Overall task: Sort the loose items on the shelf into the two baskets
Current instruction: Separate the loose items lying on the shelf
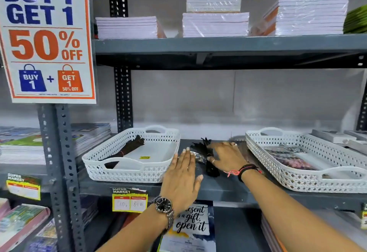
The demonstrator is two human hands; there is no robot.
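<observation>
Right hand (226, 157) spread on the dark bundle (208, 158), mid-shelf (218, 189); left hand (181, 180) open. Grip it whole, lift clear, into the left basket (129, 174).

Readable print on the rack and below it

A poster (46, 37) on the left upright read "BUY 1 GET 1 50% OFF", with bag drawings marked "BUY 1" and "GET 1 50% OFF". Two yellow price tags (129, 200) (23, 186) on the shelf edges carried "SUPER MARKET"; their handwritten figures were too blurred to read. A card (191, 220) under the shelf showed "...esent ...s a gift, open it".
</observation>
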